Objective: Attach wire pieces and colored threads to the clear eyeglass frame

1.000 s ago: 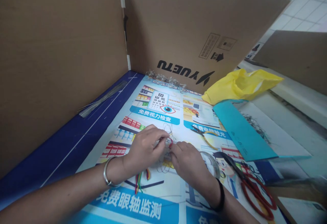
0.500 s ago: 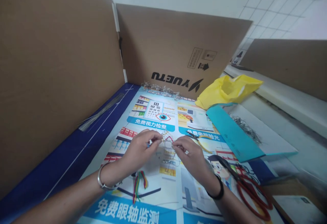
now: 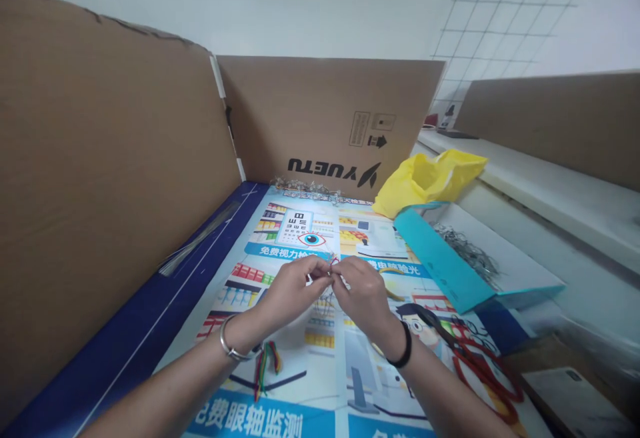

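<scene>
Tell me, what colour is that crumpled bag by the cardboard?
Yellow; the bag shows clearly in the head view.

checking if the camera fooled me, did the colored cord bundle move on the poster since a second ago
No. The colored cord bundle still lies just above the big blue caption strip on the poster; only the camera tilted up.

A: What can be read on the cardboard box panel (image 3: 320, 111)?
B: "YUETU", printed upside down in black beside a winged logo; above it sit small handling symbols, one an arrow; their fine print is too small to read.
A: And on the printed poster (image 3: 300, 385)?
B: An eye chart with rows of E shapes above a drawn eye; a blue band under it starts "免费视力检"; the near blue band shows "费眼轴监测"; another band, right of the hands, ends in "验光".
</scene>
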A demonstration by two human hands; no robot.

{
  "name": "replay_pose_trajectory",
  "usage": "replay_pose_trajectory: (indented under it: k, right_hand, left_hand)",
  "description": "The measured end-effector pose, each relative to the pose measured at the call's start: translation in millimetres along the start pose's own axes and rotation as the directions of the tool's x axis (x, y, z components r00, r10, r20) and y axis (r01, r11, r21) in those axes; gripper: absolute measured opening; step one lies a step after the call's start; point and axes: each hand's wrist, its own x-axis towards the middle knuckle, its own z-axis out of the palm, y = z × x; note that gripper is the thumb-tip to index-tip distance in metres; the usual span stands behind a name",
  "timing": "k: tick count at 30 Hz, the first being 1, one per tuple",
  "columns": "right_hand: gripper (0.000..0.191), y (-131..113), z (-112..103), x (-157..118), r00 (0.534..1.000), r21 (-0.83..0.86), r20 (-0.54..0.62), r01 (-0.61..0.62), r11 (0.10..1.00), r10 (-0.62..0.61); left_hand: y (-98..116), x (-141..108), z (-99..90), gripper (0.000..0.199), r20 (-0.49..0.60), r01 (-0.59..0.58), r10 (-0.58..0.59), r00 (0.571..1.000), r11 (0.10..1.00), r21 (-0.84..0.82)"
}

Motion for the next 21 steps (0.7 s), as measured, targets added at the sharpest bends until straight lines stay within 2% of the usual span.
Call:
replay_pose_trajectory:
  k: [5, 11, 16, 21]
  right_hand:
    - [0.016, -0.5, -0.7, 3.6, 0.999, -0.046, -0.008, 0.041, 0.998, -0.041]
    - [0.016, -2.9, 8.4, 1.1, 0.997, -0.03, 0.0, 0.075, 0.997, -0.075]
    - [0.02, -5.0, 14.0, -2.4, 0.999, 0.063, 0.034, 0.031, 0.998, -0.033]
    - [0.02, -5.3, 11.2, -5.9, 0.997, 0.169, 0.063, 0.04, 0.985, -0.052]
  left_hand:
    - [-7.4, 6.2, 4.8, 0.004, -0.055, 0.076, -0.078, 0.995, 0.996, -0.045]
    - [-22.6, 8.7, 4.3, 0.006, -0.013, 0.123, -0.129, 0.992, 0.969, -0.214]
    - [-26.5, 7.1, 7.0, 0.005, -0.11, 0.084, -0.108, 0.988, 0.975, -0.205]
    - [-32.0, 6.3, 5.7, 0.005, -0.145, 0.111, -0.147, 0.979, 0.967, -0.229]
